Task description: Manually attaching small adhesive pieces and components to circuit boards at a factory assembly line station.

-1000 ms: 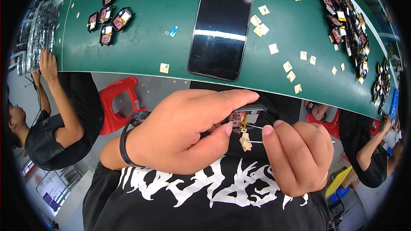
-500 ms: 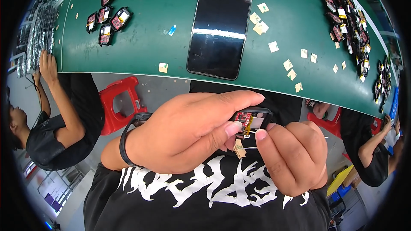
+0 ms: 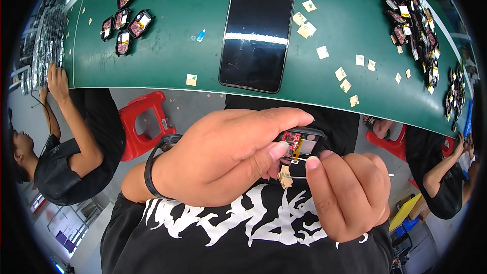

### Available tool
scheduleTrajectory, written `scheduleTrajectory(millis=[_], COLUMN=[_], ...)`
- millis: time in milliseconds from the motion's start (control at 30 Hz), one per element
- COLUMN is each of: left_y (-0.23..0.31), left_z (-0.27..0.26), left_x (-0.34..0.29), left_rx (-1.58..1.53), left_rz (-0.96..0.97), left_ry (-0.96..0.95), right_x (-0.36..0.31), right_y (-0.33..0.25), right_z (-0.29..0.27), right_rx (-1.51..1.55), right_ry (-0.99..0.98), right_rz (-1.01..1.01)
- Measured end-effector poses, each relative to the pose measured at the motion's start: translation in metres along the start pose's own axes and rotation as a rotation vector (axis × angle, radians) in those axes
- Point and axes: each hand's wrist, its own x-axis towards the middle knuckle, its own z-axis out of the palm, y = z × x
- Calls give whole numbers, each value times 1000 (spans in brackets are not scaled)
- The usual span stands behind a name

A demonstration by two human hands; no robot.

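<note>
My left hand (image 3: 218,157) is closed around a small black device housing (image 3: 319,139) with its open side up. Inside the housing are a red circuit board (image 3: 292,142), yellow tape and a silvery-white block (image 3: 307,145). The left thumb lies at the board's edge. Beneath that thumb hang some tan paper stickers (image 3: 285,177). My right hand (image 3: 350,193), just right of the housing, pinches a thin pale rod (image 3: 299,177) that sticks out on both sides of the fingers. A small white piece (image 3: 295,161) shows between the thumbs; what it joins is unclear.
A large dark phone (image 3: 257,30) lies on the green table (image 3: 167,61), among scattered tan stickers (image 3: 306,30). Several similar housings (image 3: 123,43) sit at the left, and a long pile (image 3: 413,25) at the right. Co-workers sit at both sides, near red stools (image 3: 129,132).
My right hand has shifted slightly down and right, away from the housing, and more of the housing's inside shows. The left hand keeps its hold. The view has moved a little.
</note>
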Motion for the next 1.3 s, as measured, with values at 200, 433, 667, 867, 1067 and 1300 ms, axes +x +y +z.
scheduleTrajectory(millis=[200, 433, 667, 867, 1067, 1300], left_y=[3, 4, 3, 2, -1, -7], left_z=[-1, -1, -1, -2, -1, -6], left_x=[-1, -1, -2, 0, 1, 3], left_rx=[-19, 26, 67, 75, 94, 159], left_rz=[-44, -20, 12, 15, 15, 72], left_ry=[6, 1, 0, -11, -6, -33], right_x=[-2, 0, -1, -2, -3, -3], right_y=[0, 1, 1, 1, 1, 0], right_z=[-5, 2, 4, 2, 3, 3], right_rx=[-40, 0, 87, 102, 74, 91], right_ry=[-18, 10, 7, -15, -33, -108], right_rz=[14, 27, 1, -3, -10, -2])
